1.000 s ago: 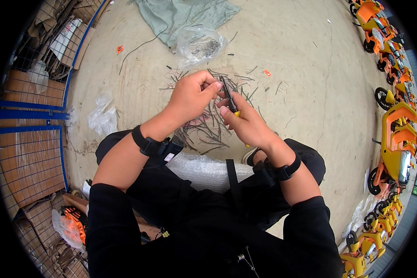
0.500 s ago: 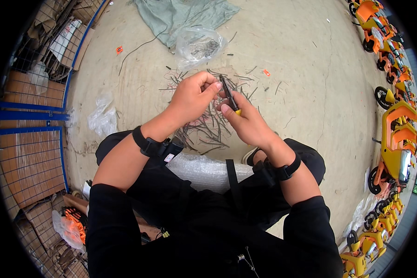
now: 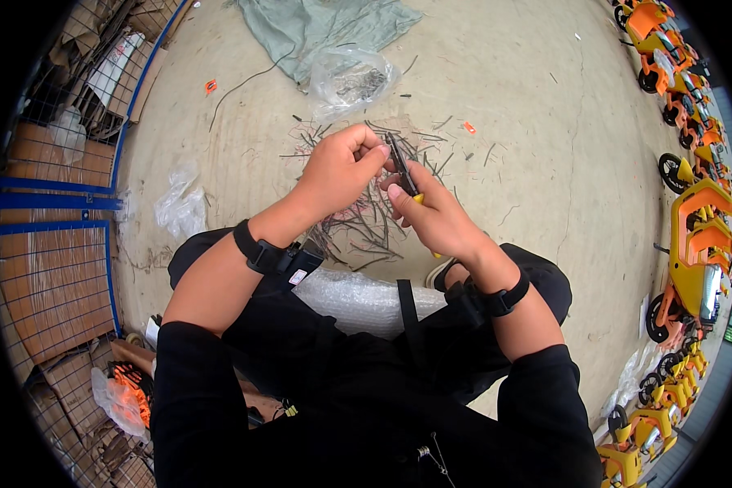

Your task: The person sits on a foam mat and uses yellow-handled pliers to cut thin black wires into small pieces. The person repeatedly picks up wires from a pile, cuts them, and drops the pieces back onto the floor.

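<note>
Both hands (image 3: 342,168) meet in front of the body, above the floor, the left one closed with its thumb pressed to the curled fingers, though what lies in that pinch is too small and too covered to tell, and the right hand (image 3: 435,213) wrapped round dark pliers (image 3: 401,169) with yellow handles. The pliers slant up and away from the right palm, nose beside the left fingertips, probably so that the jaws sit right where the left hand steadies its piece; whether they touch it cannot be told. The handles seem to lie across the right fingers and palm so that one squeeze can work them. Below lies a loose heap of dark cable-like strips (image 3: 370,236) and thin reddish strands, perhaps kept within easy reach between the knees, with a clear plastic bag (image 3: 354,85) of dark bits beyond it, by a grey-green cloth (image 3: 325,32). Against half a second ago, a yellow handle tip shows again below the right palm, where it was hidden, which suggests a slightly loosened squeeze; the left hand, heap and bag look unchanged
</note>
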